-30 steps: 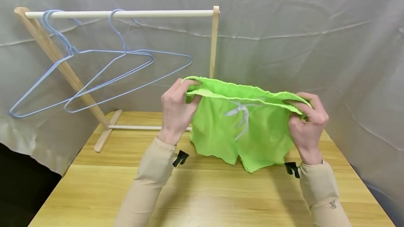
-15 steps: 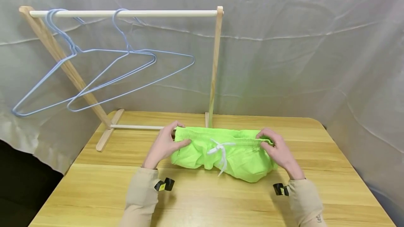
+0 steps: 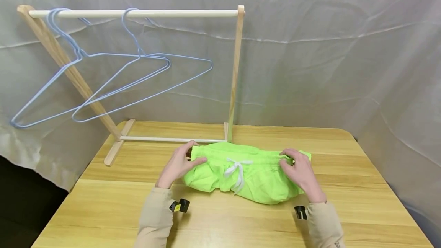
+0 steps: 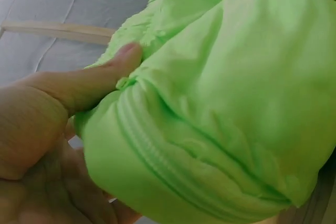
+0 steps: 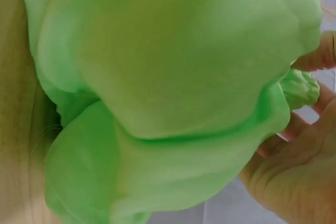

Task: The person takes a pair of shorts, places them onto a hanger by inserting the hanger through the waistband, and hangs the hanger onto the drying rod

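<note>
Bright green shorts lie bunched on the wooden table, waistband uppermost and a white drawstring tied in a bow at the front. My left hand grips the waistband's left end, thumb in front and fingers behind. The left wrist view shows that thumb pressed on the gathered band, above a stitched hem. At the other end, my right hand pinches the waistband between thumb and fingers. Folds of green cloth fill most of the right wrist view, with the right palm beside them.
A wooden rack with a white rail stands behind and left of the shorts. Several light-blue hangers hang from it. Grey cloth encloses the table at the back and sides.
Both hands have brought the shorts down from a raised, spread position onto the table, where the legs have bunched under the waistband. Over the last half second they have shifted slightly nearer.
</note>
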Motion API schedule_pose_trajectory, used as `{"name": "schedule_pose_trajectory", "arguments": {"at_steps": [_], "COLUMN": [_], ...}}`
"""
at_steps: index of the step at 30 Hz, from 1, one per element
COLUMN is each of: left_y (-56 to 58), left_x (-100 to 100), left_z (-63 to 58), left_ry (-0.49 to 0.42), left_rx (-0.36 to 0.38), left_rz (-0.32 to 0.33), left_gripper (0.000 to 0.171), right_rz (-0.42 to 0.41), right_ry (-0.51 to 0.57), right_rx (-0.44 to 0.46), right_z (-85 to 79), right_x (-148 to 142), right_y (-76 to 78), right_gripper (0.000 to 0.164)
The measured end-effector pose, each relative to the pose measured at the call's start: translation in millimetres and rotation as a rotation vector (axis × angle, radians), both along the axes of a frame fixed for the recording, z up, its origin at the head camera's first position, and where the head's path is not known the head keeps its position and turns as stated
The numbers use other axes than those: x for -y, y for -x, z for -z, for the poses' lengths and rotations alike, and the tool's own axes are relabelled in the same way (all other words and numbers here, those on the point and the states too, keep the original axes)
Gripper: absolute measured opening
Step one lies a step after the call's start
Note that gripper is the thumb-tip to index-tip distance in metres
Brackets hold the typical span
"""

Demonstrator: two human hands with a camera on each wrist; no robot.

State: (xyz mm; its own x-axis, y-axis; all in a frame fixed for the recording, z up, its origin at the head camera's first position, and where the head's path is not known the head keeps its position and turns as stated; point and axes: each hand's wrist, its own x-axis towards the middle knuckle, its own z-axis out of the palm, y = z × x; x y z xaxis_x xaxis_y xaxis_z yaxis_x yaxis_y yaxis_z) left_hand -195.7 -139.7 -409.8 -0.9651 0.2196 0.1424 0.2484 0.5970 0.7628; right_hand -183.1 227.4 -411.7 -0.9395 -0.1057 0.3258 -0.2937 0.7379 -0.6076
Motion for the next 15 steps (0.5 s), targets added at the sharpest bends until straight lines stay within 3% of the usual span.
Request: {"name": "schedule_pose_trajectory", "arguments": {"at_steps": [7,15], "left_y": [-1.1,-2.7], "left_x": [-5.2,-13.5], "left_z": [0.6,-3.1], "left_ry": [0.002,-0.069], "left_rx": [-0.013,-0.075], "left_rz": [0.020,-0.004], "left_gripper": [0.024,0.024], "right_rz": [0.067,0.054], "right_ry": [0.032,0.074], "right_rx": [-0.118,-0.161], "right_z": [2.6,-1.1], "right_x": [3.3,4.1], "right_y": [-0.4,-4.1], "right_gripper": [0.018,0.022]}}
